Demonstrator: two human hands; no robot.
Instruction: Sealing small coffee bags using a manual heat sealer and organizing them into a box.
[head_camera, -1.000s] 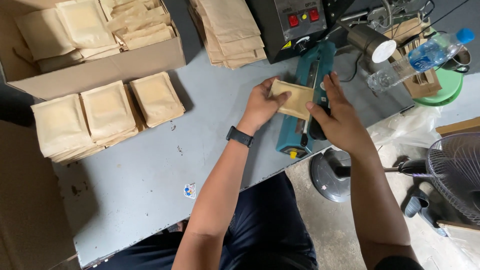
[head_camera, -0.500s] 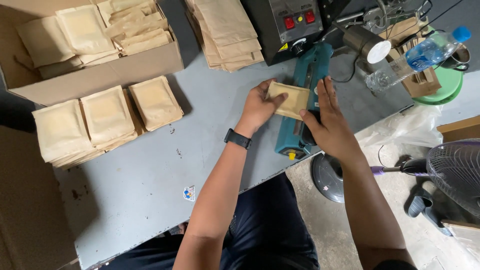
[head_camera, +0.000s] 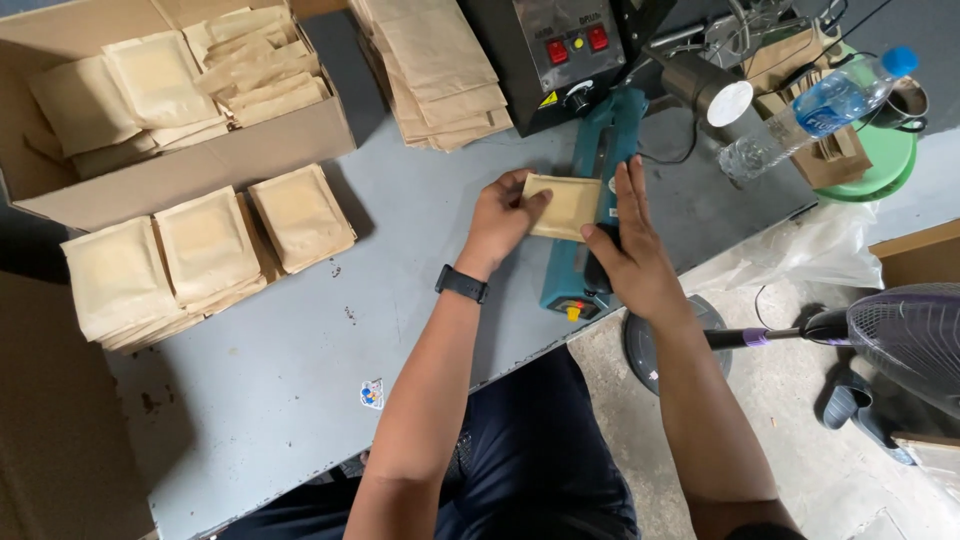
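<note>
Between hands, flat tan paper pouch (head_camera: 563, 205)

The right hand (head_camera: 630, 250) lies across the teal sealer (head_camera: 590, 230), hiding most of its arm and the paper pouch's (head_camera: 562, 205) right edge. The left hand (head_camera: 500, 215) covers the pouch's left edge. The cardboard box (head_camera: 190, 165) runs off the top and left edges, and the fan (head_camera: 905, 335) runs off the right. The sticker (head_camera: 372, 393) on the bench (head_camera: 400, 260) is too small to make out.
</note>
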